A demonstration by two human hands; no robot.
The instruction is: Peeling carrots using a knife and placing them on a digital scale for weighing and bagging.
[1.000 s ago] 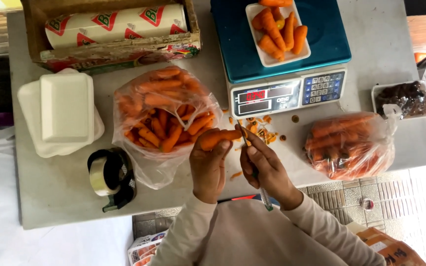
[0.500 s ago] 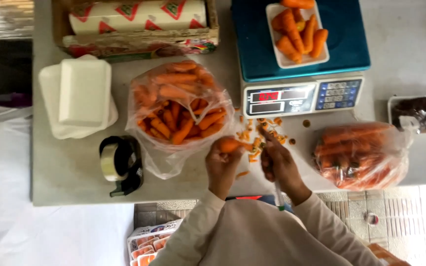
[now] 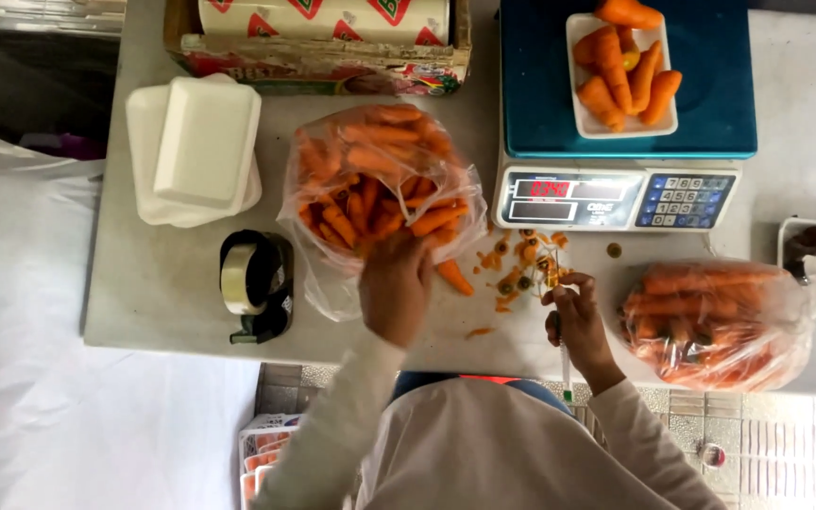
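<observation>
Carrots [image 3: 370, 203] in the open bag are firm and best gripped mid-length; left hand [image 3: 395, 288] reaches in, grip hidden, right hand [image 3: 578, 316] clasps a knife [image 3: 564, 364].

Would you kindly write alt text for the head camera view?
Seen from above, a person's left hand reaches into an open plastic bag of carrots while the right hand holds a small knife beside carrot trimmings; a scale carries a tray of carrots.

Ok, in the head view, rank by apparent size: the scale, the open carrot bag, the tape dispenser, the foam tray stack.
1. Scale, largest.
2. Open carrot bag.
3. Foam tray stack.
4. Tape dispenser, smallest.
</observation>
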